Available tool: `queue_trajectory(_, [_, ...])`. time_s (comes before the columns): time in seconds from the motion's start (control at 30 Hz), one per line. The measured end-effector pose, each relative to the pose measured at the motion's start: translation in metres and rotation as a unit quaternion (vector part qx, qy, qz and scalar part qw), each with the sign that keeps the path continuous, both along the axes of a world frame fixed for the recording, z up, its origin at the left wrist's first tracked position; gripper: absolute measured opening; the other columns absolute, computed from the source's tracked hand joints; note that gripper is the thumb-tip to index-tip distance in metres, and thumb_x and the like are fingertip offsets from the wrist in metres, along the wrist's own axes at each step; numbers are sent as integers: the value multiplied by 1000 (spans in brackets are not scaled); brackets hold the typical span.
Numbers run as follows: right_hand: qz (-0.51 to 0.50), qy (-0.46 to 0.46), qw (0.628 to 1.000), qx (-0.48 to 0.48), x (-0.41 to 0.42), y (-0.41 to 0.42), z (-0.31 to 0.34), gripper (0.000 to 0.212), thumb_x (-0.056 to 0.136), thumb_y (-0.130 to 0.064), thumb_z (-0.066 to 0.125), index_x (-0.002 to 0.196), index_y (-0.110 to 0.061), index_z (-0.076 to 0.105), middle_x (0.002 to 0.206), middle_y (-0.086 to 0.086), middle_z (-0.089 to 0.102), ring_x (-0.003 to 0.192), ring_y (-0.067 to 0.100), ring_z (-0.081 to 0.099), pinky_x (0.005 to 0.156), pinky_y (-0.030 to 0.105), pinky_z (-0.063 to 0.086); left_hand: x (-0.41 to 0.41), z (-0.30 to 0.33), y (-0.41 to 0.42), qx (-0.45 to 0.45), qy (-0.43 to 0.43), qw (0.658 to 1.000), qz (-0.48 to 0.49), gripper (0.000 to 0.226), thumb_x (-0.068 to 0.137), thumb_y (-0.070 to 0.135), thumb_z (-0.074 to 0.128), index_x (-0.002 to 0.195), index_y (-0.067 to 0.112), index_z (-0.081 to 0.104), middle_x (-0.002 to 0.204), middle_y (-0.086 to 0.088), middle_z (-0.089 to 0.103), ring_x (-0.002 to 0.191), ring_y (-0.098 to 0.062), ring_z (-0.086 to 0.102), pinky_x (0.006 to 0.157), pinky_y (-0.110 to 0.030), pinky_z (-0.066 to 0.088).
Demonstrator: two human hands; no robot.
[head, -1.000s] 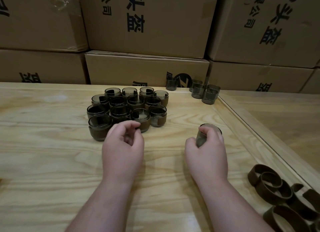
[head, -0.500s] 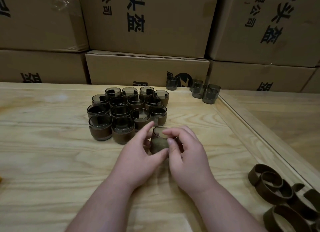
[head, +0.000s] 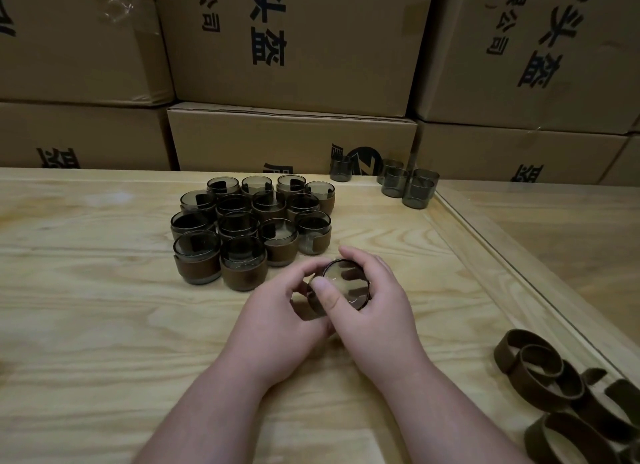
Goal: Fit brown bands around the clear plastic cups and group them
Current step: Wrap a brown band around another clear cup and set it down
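Both hands hold one clear plastic cup (head: 346, 283) just above the table, tilted with its mouth toward me. My left hand (head: 280, 318) grips its left side, thumb across the front. My right hand (head: 377, 311) wraps its right side. A dark brown band looks to be around the cup, mostly hidden by my fingers. Several banded cups (head: 249, 228) stand packed together just beyond my hands. A few bare clear cups (head: 408, 186) stand at the back right. Loose brown bands (head: 554, 387) lie at the lower right.
Stacked cardboard boxes (head: 294, 48) form a wall along the back edge of the wooden table (head: 86, 325). A raised wooden rail (head: 491, 255) runs diagonally on the right, with a second lower surface past it.
My right hand brought the cup from the right to the middle. My left hand left the group and joined it. The cup has since tilted toward me and shifted slightly right.
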State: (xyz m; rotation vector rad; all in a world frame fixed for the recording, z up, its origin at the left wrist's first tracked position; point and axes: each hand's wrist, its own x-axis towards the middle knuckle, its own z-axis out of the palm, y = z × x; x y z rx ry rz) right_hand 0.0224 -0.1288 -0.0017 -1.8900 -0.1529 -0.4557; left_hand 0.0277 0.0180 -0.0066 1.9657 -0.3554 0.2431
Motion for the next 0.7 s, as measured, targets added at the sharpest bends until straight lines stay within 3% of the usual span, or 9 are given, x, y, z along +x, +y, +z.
queue_trajectory(0.13, [-37,10,998,44,1,-1,0,36,67,-59,74,95,-37,69,101,-15,72,101,1,66,85,18,52,0,0,0,35,-27,999,-10,67,70,12,87,122,48,66,112,35,67,85,8,63,77,-10,46])
queue_trajectory(0.27, [-61,32,994,89,3,-3,2,27,84,-53,74,81,-27,70,82,-15,72,80,2,67,70,21,50,-1,2,-3,59,-22,998,-30,71,68,14,91,125,49,65,109,38,66,86,9,63,80,-10,45])
queue_trajectory(0.4, [-81,47,988,119,8,-7,0,32,97,-44,64,75,-22,69,72,-8,70,68,6,64,66,29,51,-2,0,-4,45,-7,998,-37,75,66,22,96,129,47,64,118,37,65,107,4,64,96,-20,49])
queue_trajectory(0.47, [-96,57,985,134,10,-8,-1,32,101,-40,59,76,-23,68,71,-4,70,65,6,62,65,31,52,0,-2,-3,48,-9,998,-29,76,66,24,97,127,52,62,115,41,62,106,6,63,94,-14,47])
queue_trajectory(0.53, [-119,53,982,138,11,-8,-2,32,104,-37,55,77,-25,68,76,-7,71,67,4,62,66,31,50,1,-3,-3,52,-21,998,-29,76,66,23,96,125,54,61,116,38,62,108,7,62,92,-9,43])
queue_trajectory(0.63, [-125,20,989,78,10,-8,-3,29,99,-45,47,83,-29,66,83,-20,68,80,0,62,71,29,48,2,-5,-6,42,-39,997,-48,74,65,20,93,125,51,64,127,31,61,121,4,57,99,-12,43])
queue_trajectory(0.7, [-98,0,995,13,7,-6,-2,32,95,-51,40,95,-33,66,95,-21,67,97,-4,60,84,26,50,1,-6,-9,39,-55,996,-63,72,66,15,86,126,48,65,130,29,60,126,2,55,102,-13,42])
